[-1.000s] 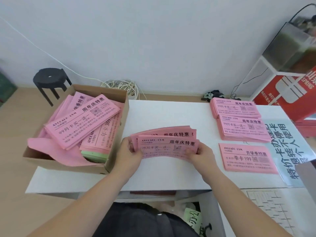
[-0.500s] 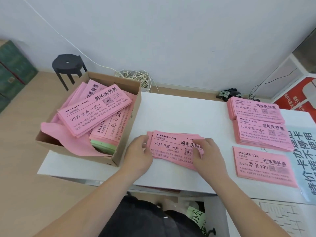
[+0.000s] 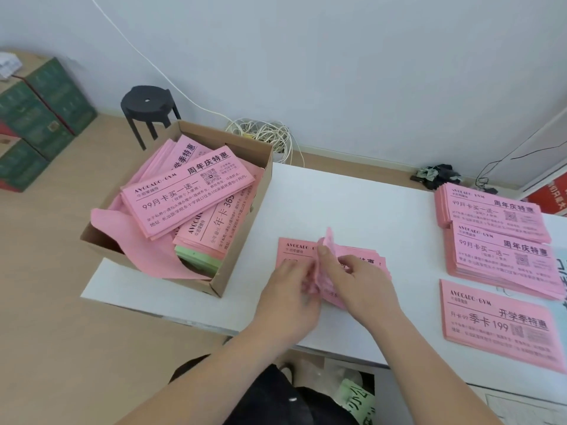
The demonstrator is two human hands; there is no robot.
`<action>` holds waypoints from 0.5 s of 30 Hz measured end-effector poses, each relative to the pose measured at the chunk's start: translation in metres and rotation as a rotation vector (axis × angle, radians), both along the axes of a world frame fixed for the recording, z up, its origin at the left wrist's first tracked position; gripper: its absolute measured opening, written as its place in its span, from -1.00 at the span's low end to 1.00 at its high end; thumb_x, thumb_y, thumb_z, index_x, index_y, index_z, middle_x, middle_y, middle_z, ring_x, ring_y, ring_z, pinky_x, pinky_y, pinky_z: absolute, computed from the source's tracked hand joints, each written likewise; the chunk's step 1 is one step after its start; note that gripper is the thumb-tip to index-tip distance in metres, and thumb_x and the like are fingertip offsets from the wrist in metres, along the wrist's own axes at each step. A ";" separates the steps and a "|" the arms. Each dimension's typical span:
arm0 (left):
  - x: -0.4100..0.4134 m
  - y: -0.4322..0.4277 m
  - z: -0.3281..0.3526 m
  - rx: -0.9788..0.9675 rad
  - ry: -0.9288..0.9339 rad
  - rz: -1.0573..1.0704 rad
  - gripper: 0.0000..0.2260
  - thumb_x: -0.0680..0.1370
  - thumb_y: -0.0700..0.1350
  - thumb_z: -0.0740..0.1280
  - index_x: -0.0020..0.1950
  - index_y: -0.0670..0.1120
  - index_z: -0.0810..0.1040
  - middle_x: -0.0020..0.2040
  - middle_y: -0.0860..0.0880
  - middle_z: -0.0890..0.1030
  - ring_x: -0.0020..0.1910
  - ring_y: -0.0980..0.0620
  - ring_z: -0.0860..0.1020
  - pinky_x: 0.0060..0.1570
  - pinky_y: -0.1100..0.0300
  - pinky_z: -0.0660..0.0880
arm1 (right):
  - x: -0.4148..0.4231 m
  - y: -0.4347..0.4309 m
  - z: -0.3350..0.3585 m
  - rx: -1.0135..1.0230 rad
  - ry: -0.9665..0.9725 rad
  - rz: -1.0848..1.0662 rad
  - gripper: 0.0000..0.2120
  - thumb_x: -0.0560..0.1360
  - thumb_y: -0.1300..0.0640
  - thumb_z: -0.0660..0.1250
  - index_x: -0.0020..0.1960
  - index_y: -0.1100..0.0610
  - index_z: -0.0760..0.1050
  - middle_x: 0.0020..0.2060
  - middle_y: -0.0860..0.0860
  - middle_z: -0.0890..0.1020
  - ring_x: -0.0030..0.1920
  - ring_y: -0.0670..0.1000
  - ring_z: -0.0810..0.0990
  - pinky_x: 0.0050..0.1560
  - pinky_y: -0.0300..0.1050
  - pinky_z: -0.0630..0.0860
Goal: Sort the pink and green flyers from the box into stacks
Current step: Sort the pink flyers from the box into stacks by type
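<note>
I hold one pink paper flyer (image 3: pixel 327 245) bent up on its edge, right over the small pile of pink paper flyers (image 3: pixel 365 262). The pile lies flat on the white table top (image 3: pixel 337 204), near the front. My right hand (image 3: pixel 359 283) pinches the flyer, thumb sticking up and the other fingers curled. My left hand (image 3: pixel 288 299) grips its lower part with bent fingers (the paper hides the tips, and it is all a bit blurry there). My hands cover most of the words on the pile.

At the left end of the table sits the brown cardboard box (image 3: pixel 245 228). It holds loose pink flyers (image 3: pixel 187 197) lying every which way. A block of green flyers (image 3: pixel 199 260) peeks out from under them, mostly hidden.

On the right are two thick pink stacks, the back stack (image 3: pixel 491 210) and the middle stack (image 3: pixel 503 262), which overlap a little. In front lies a thin pink stack (image 3: pixel 497 326) with other words on it. Its far corner is cut off by the edge.

Behind the box stands a round black stool (image 3: pixel 147 101). A bundle of white cable (image 3: pixel 264 133) lies by the wall. Green cartons (image 3: pixel 36 111) at the far left and a red sign (image 3: pixel 549 200) at the far right are cut off. I cannot tell what the small dark heap (image 3: pixel 435 174) is.
</note>
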State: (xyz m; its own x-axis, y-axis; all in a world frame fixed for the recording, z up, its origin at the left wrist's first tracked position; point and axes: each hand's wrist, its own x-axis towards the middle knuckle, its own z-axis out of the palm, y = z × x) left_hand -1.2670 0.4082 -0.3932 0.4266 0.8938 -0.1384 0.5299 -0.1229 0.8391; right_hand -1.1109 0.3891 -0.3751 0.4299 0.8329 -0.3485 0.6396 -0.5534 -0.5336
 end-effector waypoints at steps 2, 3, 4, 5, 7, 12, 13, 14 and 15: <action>0.000 -0.013 -0.002 0.054 -0.014 -0.107 -0.62 0.52 -0.13 0.33 0.32 0.11 0.51 0.27 0.22 0.48 0.28 0.19 0.45 0.22 0.18 0.48 | -0.001 0.002 0.006 -0.010 0.058 -0.024 -0.32 0.52 -0.50 0.08 -0.24 0.08 0.57 -0.34 -0.08 0.65 -0.20 -0.06 0.61 -0.19 -0.09 0.44; -0.002 -0.016 -0.001 0.014 -0.073 -0.105 -0.59 0.53 -0.19 0.32 0.35 0.13 0.53 0.33 0.26 0.47 0.33 0.24 0.43 0.26 0.24 0.46 | -0.001 0.002 0.007 -0.010 0.054 -0.032 -0.37 0.56 -0.43 0.10 -0.25 0.09 0.56 -0.35 -0.08 0.64 -0.22 -0.05 0.60 -0.20 -0.10 0.44; -0.006 -0.017 0.001 -0.038 -0.138 -0.074 -0.56 0.55 -0.27 0.31 0.32 0.16 0.57 0.35 0.28 0.50 0.35 0.29 0.43 0.26 0.31 0.44 | 0.000 0.001 0.006 -0.006 0.029 -0.040 -0.42 0.59 -0.35 0.12 -0.26 0.11 0.51 -0.38 -0.06 0.62 -0.25 -0.02 0.58 -0.24 -0.10 0.42; -0.012 -0.015 0.003 -0.087 -0.194 -0.021 -0.54 0.55 -0.34 0.28 0.25 0.17 0.62 0.31 0.30 0.55 0.33 0.34 0.45 0.23 0.39 0.43 | 0.001 0.001 0.004 0.003 -0.020 -0.041 -0.48 0.61 -0.27 0.14 -0.27 0.12 0.46 -0.39 -0.04 0.59 -0.29 0.00 0.54 -0.30 -0.10 0.37; -0.024 -0.006 0.005 -0.181 -0.236 0.131 -0.54 0.55 -0.41 0.25 0.13 0.11 0.69 0.18 0.31 0.63 0.23 0.36 0.52 0.17 0.45 0.42 | 0.002 -0.001 -0.003 0.016 -0.135 -0.015 -0.59 0.61 -0.13 0.18 -0.28 0.12 0.37 -0.38 -0.01 0.53 -0.34 0.00 0.48 -0.37 -0.10 0.29; -0.036 0.017 0.004 -0.583 -0.384 0.506 -0.67 0.56 -0.37 0.31 0.13 0.05 0.62 0.10 0.09 0.68 0.18 0.10 0.61 0.24 0.12 0.53 | -0.006 0.000 -0.013 0.066 -0.198 0.002 -0.56 0.61 -0.17 0.17 -0.30 0.11 0.36 -0.35 0.01 0.52 -0.27 0.08 0.52 -0.27 -0.04 0.42; -0.036 0.022 0.003 -0.636 -0.419 0.545 -0.68 0.57 -0.36 0.32 0.15 0.03 0.62 0.12 0.05 0.67 0.16 0.05 0.62 0.23 0.09 0.55 | -0.009 0.000 -0.014 0.068 -0.202 -0.004 -0.55 0.60 -0.20 0.17 -0.30 0.11 0.36 -0.34 0.01 0.52 -0.23 0.12 0.54 -0.22 -0.02 0.46; -0.036 0.026 0.003 -0.665 -0.440 0.574 -0.70 0.57 -0.34 0.33 0.19 0.00 0.61 0.15 0.02 0.65 0.14 0.02 0.63 0.20 0.09 0.57 | -0.012 0.001 -0.015 0.067 -0.203 -0.010 -0.53 0.59 -0.23 0.17 -0.30 0.10 0.35 -0.34 0.01 0.52 -0.21 0.14 0.54 -0.19 0.00 0.49; -0.037 0.030 0.004 -0.678 -0.454 0.585 -0.71 0.58 -0.32 0.35 0.23 -0.03 0.59 0.18 0.01 0.64 0.12 -0.01 0.63 0.18 0.09 0.58 | -0.013 0.001 -0.015 0.066 -0.196 -0.018 -0.52 0.58 -0.26 0.17 -0.30 0.09 0.34 -0.34 0.00 0.51 -0.19 0.16 0.54 -0.18 0.00 0.48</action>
State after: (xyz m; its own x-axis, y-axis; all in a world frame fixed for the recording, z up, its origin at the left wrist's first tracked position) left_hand -1.3035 0.4378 -0.3891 0.0837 0.7725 -0.6295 -0.0335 0.6335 0.7730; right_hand -1.1242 0.3900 -0.3901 0.4988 0.8428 -0.2021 0.7250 -0.5335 -0.4355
